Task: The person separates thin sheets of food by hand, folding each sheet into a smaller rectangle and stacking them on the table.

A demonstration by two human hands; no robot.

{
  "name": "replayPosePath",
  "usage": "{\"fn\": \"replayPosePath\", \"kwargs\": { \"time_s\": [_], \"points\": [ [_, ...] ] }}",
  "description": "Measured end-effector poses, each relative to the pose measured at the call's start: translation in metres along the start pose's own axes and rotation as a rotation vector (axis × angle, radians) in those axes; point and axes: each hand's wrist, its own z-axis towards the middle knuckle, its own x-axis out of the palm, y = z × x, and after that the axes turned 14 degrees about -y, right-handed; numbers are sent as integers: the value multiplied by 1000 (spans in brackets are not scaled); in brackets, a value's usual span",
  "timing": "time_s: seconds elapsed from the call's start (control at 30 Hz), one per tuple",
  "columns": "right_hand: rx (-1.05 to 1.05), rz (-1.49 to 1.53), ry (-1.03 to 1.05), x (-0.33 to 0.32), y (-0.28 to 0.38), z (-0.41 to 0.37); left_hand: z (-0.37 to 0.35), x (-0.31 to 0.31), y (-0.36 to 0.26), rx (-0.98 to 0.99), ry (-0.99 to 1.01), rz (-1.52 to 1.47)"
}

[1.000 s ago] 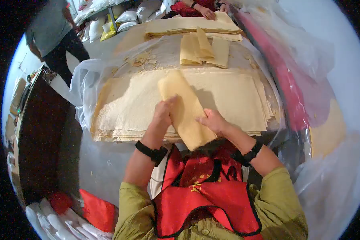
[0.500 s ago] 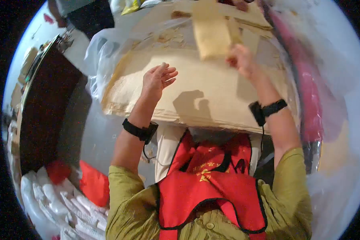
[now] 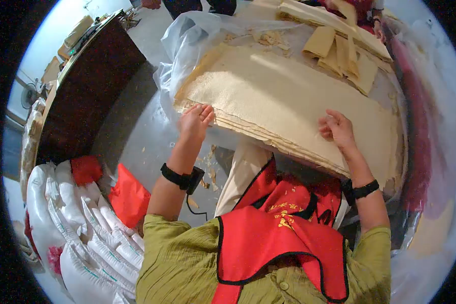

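A wide stack of thin cream-coloured sheets lies before me, its layered edge facing my body. My left hand is at the stack's near left corner, fingers curled in; whether they pinch a sheet is hidden. Over the right part of the stack, my right hand is empty, its fingers loosely bent and apart. Several folded cream pieces lie on the far right part of the stack, beyond my right hand.
Clear plastic sheeting hangs around the stack's left side. White filled sacks and a red bag are on the floor at left. A dark-sided counter stands farther left. Another person's hand shows at the far right.
My right hand has let go of a folded cream piece and come back nearer to me. My left hand has moved to the stack's near left corner. The view has turned.
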Motion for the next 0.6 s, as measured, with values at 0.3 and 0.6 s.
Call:
{"fn": "replayPosePath", "kwargs": {
  "time_s": [0.3,0.6],
  "points": [
    [-44,-54,-29,2,-2,-1,-3,27,-15,134,-25,356],
    [-45,-12,-26,3,-2,-4,44,41,-41,522,-42,935]
  ]
}}
